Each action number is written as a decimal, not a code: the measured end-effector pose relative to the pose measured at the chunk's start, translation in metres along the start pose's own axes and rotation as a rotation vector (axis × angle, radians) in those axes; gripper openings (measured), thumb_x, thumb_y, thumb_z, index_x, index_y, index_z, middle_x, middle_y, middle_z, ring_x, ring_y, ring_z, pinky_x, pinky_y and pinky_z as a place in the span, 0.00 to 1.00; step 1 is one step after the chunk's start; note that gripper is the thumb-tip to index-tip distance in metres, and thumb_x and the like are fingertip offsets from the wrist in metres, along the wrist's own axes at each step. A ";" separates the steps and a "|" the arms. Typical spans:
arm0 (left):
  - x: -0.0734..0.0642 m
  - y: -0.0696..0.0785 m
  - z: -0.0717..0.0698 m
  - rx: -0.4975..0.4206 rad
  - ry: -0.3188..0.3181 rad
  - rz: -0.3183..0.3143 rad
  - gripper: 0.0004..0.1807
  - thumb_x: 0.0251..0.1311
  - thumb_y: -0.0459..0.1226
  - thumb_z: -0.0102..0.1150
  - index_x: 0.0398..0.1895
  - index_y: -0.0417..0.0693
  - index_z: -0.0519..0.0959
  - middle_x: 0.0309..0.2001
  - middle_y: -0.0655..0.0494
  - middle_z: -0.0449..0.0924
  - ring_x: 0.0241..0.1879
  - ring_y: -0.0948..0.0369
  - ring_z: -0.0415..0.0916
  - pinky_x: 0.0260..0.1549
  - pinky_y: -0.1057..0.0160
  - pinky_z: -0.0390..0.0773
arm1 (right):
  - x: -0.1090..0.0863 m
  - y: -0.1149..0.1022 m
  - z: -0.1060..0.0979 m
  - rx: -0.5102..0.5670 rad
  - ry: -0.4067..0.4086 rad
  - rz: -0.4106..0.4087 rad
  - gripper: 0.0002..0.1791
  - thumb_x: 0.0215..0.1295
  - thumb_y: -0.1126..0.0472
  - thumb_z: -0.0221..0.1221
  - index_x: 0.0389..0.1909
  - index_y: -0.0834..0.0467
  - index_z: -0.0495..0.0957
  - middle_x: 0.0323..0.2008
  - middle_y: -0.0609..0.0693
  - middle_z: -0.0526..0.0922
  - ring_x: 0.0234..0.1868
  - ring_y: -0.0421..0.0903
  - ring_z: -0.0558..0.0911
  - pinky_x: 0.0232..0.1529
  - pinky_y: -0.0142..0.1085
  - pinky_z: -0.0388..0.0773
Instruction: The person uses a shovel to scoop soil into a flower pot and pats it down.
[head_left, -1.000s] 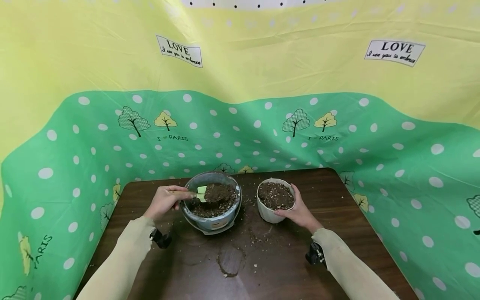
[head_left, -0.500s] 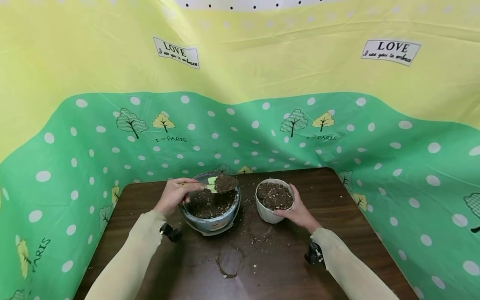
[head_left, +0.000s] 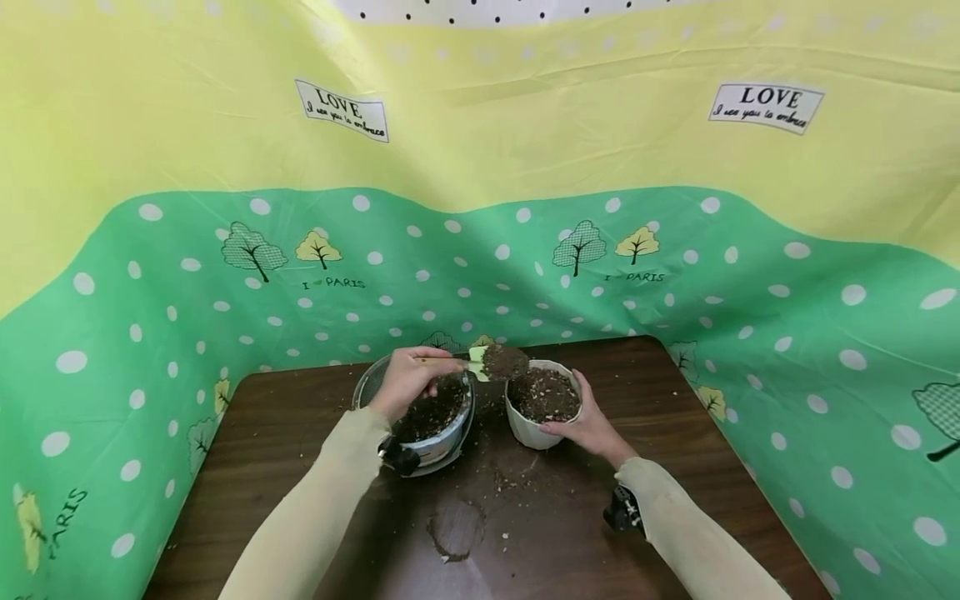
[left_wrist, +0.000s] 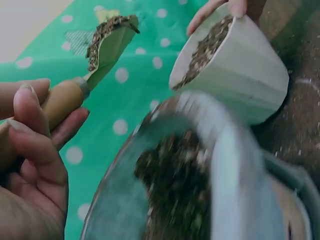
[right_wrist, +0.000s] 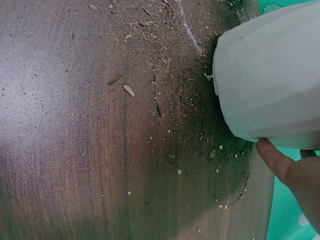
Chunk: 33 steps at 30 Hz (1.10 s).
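Observation:
My left hand (head_left: pixel 408 379) grips the wooden handle of a small green trowel (head_left: pixel 477 364), its blade heaped with dark soil (head_left: pixel 506 363). In the head view the blade's tip overlaps the far left rim of a white faceted pot (head_left: pixel 531 435), which holds soil nearly to the brim. My right hand (head_left: pixel 592 423) holds that pot at its right side, thumb at the front and fingers behind. Below the left forearm stands a larger blue-grey pot (head_left: pixel 442 446), partly hidden by the hand, with soil inside. In the left wrist view the trowel (left_wrist: pixel 112 50) is raised above both pots.
The brown wooden table (head_left: pixel 570 533) carries scattered soil crumbs (head_left: pixel 517 482) between and before the pots. A ring of soil (head_left: pixel 456 530) marks the table front. A green and yellow printed curtain (head_left: pixel 450 250) hangs close behind the table and along both sides.
The left hand has lifted the soil-laden trowel out of the blue-grey pot and carried it right to the white pot's rim. The right hand stays on the white pot.

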<state>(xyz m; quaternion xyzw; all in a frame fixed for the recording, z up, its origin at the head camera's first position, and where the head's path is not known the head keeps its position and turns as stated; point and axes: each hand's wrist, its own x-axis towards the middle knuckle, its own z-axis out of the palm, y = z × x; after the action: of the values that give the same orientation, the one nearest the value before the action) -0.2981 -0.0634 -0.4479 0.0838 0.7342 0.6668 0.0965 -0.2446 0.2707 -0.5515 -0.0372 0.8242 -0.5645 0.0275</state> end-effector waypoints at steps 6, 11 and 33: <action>0.006 -0.004 0.029 0.027 -0.019 0.014 0.17 0.58 0.40 0.72 0.47 0.40 0.85 0.35 0.49 0.87 0.13 0.61 0.73 0.20 0.54 0.76 | -0.011 -0.027 -0.001 -0.009 -0.023 0.000 0.66 0.54 0.62 0.75 0.78 0.62 0.32 0.74 0.72 0.39 0.73 0.70 0.46 0.67 0.65 0.51; 0.008 -0.012 0.046 0.047 -0.012 0.025 0.16 0.58 0.39 0.72 0.47 0.40 0.86 0.32 0.51 0.87 0.13 0.61 0.73 0.18 0.60 0.75 | -0.016 -0.032 0.001 -0.025 -0.028 0.005 0.65 0.55 0.62 0.74 0.78 0.62 0.32 0.74 0.72 0.39 0.73 0.70 0.46 0.67 0.64 0.52; 0.011 -0.018 0.060 0.163 0.009 0.127 0.14 0.59 0.30 0.69 0.49 0.40 0.85 0.38 0.45 0.85 0.19 0.48 0.80 0.23 0.53 0.82 | 0.001 0.005 0.002 -0.032 0.027 -0.030 0.69 0.52 0.58 0.76 0.79 0.54 0.32 0.74 0.68 0.44 0.72 0.68 0.52 0.67 0.63 0.53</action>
<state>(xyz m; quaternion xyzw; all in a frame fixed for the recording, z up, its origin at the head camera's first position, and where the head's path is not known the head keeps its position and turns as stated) -0.2933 -0.0042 -0.4714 0.1347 0.7797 0.6100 0.0438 -0.2452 0.2702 -0.5566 -0.0424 0.8328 -0.5518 0.0075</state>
